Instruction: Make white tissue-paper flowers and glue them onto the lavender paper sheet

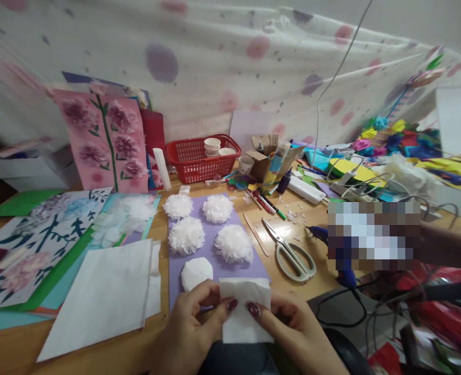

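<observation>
So from my head cam, both hands are busy: my left hand (199, 320) and right hand (293, 323) are pinching a small white paper (243, 325) between them, thumbs on the front, held up just off the near edge of the table (136, 344). Right behind it is a purple sheet (210, 250), with four fluffy white paper flowers (234, 244) in two rows toward its far edge, plus a flat white many-sided piece (197, 273) by its left edge. Scissors (295, 258) lie open just off the sheet's right edge, with a thin stick (256, 234) between them and it. Bigger white sheets (105, 291) are on my left near the table's front edge, and a red basket (202, 161) sits at the back edge with paper cups (212, 145) in it.
</observation>
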### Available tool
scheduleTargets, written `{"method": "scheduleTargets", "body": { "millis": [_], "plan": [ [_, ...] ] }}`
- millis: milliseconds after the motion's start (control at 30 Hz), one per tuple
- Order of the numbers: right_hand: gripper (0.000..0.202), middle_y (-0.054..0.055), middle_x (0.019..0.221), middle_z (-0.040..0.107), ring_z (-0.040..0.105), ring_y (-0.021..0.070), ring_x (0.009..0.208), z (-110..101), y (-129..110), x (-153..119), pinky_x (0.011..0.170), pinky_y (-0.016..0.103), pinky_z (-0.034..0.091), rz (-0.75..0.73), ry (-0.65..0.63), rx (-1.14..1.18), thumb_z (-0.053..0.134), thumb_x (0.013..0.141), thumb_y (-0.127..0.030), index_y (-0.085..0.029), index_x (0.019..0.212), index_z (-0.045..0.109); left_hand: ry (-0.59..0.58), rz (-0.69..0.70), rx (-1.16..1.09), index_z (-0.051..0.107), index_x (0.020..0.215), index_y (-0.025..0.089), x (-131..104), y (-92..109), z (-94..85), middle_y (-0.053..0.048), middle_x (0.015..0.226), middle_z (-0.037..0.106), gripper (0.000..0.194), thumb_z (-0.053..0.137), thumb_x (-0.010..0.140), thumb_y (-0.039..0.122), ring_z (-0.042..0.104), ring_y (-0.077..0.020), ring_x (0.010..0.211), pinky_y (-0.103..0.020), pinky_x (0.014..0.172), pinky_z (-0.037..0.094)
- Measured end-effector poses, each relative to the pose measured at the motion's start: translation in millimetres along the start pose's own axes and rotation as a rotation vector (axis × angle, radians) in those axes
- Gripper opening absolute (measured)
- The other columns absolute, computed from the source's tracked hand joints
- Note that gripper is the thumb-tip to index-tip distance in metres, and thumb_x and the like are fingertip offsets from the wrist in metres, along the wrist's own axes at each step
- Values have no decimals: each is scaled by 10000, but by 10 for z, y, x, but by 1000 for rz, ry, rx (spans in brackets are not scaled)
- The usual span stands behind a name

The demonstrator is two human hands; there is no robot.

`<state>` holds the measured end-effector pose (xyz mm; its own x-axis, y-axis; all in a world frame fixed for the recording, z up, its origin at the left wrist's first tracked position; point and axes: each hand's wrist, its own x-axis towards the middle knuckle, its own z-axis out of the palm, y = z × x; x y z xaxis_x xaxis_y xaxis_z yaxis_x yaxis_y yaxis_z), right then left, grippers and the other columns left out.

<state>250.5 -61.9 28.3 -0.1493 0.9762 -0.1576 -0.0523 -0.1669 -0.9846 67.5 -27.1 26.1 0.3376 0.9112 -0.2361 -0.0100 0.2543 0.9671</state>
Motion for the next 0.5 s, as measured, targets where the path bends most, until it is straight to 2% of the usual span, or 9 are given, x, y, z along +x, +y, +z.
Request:
{"method": "scheduleTargets", "body": {
  "millis": [200,367,500],
  "plan": [
    [353,40,776,703,555,121,688,0,-2,-12,629,203,431,25,-10,138,722,836,-527,-213,978,795,-26,55,17,742,905,182,-45,19,9,-79,875,761,239,743,797,396,692,-220,817,-273,746,532],
    [343,43,805,721,591,149,745,31,91,-48,662,220,451,20,66,223,736,828,-508,-232,1021,797,-110,18,-143,727,860,190,-33,-32,-40,-28,765,712,245,767,798,423,614,-147,713,-203,634,461],
    [294,55,836,746,639,181,783,123,124,-53,689,241,472,57,187,417,809,754,-449,-227,948,811,-48,3,-265,748,815,181,-22,-31,-33,-7,707,680,290,830,725,444,538,-97,624,-170,559,393]
  ]
}}
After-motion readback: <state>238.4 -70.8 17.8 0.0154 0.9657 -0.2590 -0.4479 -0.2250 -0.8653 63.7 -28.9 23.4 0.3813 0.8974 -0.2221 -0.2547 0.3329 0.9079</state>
